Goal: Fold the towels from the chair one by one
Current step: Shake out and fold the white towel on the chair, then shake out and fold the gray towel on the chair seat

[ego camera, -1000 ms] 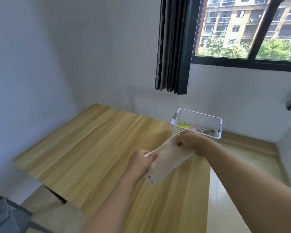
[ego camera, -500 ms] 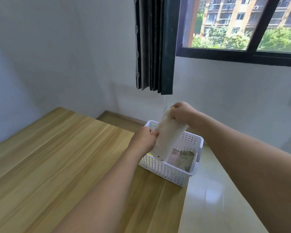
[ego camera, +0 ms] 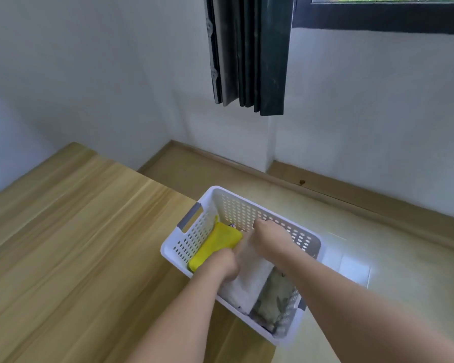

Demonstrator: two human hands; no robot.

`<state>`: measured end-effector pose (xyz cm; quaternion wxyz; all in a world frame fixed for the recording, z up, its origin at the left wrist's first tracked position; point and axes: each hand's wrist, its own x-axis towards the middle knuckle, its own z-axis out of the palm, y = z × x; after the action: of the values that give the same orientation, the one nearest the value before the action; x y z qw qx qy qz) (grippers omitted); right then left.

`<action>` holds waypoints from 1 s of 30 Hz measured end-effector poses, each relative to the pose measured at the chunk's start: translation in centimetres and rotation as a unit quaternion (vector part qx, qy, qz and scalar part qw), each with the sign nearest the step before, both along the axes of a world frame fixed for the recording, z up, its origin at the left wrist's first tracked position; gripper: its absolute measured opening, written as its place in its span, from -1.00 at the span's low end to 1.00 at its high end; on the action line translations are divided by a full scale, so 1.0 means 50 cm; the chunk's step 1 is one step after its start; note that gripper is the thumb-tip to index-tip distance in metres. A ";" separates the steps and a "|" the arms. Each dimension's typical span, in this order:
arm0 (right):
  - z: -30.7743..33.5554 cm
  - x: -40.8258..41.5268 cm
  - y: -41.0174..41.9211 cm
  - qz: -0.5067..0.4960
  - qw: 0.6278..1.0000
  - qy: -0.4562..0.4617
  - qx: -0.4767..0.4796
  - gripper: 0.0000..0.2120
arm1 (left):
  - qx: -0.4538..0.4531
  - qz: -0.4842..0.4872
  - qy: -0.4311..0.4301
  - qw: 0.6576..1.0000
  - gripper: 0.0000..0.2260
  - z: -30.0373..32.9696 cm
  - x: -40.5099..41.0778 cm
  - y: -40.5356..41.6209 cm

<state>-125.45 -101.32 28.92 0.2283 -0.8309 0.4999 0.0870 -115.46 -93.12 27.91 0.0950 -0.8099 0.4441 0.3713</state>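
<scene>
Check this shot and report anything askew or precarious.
The white basket sits at the table corner, its right end overhanging the edge above the floor. Both hands, left hand and right hand, are inside it on the white towel, so pressing there might tip it.

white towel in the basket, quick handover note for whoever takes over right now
Left hand: grips the near end of the folded white towel.
Right hand: on the towel's far end; its fingers are blurred.
White basket sits at the table corner; the white towel lies between a folded yellow towel and a grey-green one.
Done: three towels folded, in the basket.
Left: release this one. The chair is out of view.
</scene>
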 end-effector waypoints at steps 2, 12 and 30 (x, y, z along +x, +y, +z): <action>-0.030 -0.003 -0.003 -0.006 1.000 -0.009 0.005 -0.78 | 0.018 -0.011 -0.001 1.000 -0.70 -0.033 -0.004 -0.008; -0.041 -0.005 0.008 -0.049 0.997 -0.041 0.039 -0.69 | -0.020 0.012 -0.004 1.000 -0.73 -0.029 0.003 0.005; 0.263 0.145 0.548 0.036 0.976 -0.200 -0.082 -0.55 | -0.426 -0.005 -0.180 0.887 -0.64 0.227 0.204 0.568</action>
<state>-118.21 -73.91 42.08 0.2514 -0.8646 0.4197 -0.1147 -105.27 -64.72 39.27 -0.1789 -0.8231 0.5389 -0.0065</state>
